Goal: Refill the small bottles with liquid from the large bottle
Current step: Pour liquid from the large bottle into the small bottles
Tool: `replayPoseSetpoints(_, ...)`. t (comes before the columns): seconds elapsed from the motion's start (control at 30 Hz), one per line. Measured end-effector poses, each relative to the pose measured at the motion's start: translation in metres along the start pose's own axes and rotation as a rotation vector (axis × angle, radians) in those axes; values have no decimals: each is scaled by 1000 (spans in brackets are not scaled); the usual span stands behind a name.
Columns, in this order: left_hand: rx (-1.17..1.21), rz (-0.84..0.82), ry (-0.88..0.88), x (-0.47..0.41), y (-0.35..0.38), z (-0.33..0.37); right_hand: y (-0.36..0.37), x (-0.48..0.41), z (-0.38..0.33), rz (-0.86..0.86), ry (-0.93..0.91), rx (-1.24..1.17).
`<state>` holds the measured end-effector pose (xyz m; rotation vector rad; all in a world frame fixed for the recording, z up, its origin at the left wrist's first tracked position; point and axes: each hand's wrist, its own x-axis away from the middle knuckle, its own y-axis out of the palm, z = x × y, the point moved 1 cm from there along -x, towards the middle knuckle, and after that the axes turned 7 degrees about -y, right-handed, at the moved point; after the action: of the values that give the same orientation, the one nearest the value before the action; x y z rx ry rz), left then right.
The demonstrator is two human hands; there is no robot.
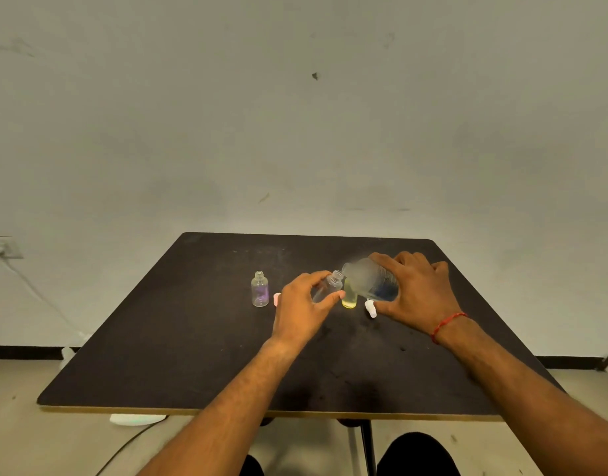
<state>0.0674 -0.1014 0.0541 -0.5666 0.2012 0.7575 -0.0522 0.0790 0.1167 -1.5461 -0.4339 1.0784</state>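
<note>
My left hand grips a small clear bottle, tilted with its open neck pointing up and right. My right hand holds the large frosted bottle tipped on its side, its mouth right beside the small bottle's neck; bluish liquid sits low in it. Behind my left fingers stands a small bottle with yellow liquid, partly hidden. Another small clear bottle, uncapped, stands upright to the left. A pink cap lies beside it. A white cap lies under my right thumb.
Everything rests on a dark square table against a pale wall. A cable runs from a wall socket down the left side. My knees show below the table's near edge.
</note>
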Motion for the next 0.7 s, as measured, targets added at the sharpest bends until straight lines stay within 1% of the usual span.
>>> replayPoseSetpoints(0.17,-18,-17,15,3,2,1,-1,1,2,32,-30,63)
replayPoseSetpoints(0.43,-32,-33,17,5,3,1,-12,0,1,-17,-50,99)
replayPoseSetpoints(0.7,-32,-44,16,4,3,7,-24,-2,4,-11,-91,138)
